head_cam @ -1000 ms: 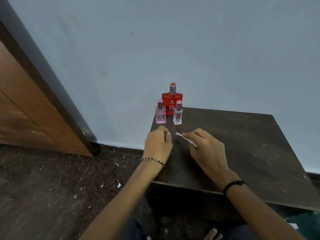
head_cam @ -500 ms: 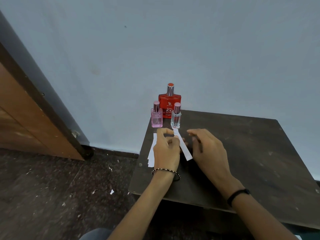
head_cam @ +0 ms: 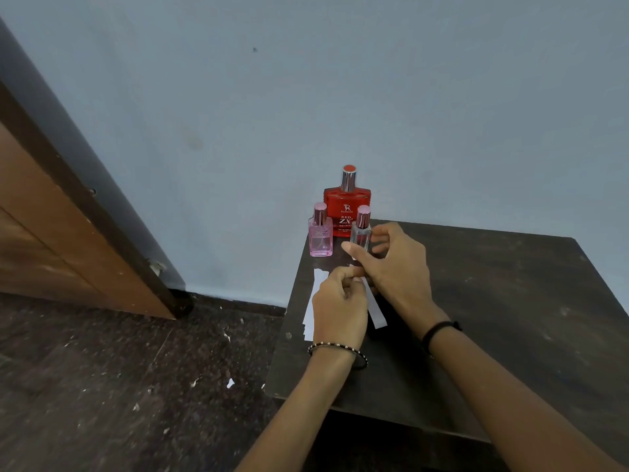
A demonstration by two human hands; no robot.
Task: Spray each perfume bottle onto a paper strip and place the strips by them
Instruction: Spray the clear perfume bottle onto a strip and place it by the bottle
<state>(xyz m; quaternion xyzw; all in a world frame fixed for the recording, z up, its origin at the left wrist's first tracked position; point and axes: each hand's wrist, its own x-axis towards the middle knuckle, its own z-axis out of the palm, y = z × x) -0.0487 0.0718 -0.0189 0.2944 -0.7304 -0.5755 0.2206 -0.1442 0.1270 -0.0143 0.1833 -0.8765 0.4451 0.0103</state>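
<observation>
- L hand (head_cam: 340, 306) curled, fingertips pinching top of one paper strip (head_cam: 374, 311) lying on dark bench (head_cam: 493, 301).
- R hand (head_cam: 391, 267) open, fingers spread round clear bottle (head_cam: 360, 233); contact can't be told.
- Pink bottle (head_cam: 320, 233) just left of the clear one, red bottle (head_cam: 346, 206) behind both, by wall.
- Spare strips (head_cam: 311, 308) lie near bench's left edge.

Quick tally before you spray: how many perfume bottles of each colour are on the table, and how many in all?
Red bottle: 1
Pink bottle: 1
Clear bottle: 1
Total: 3 bottles, all still capped, at the far left corner of the table.
</observation>
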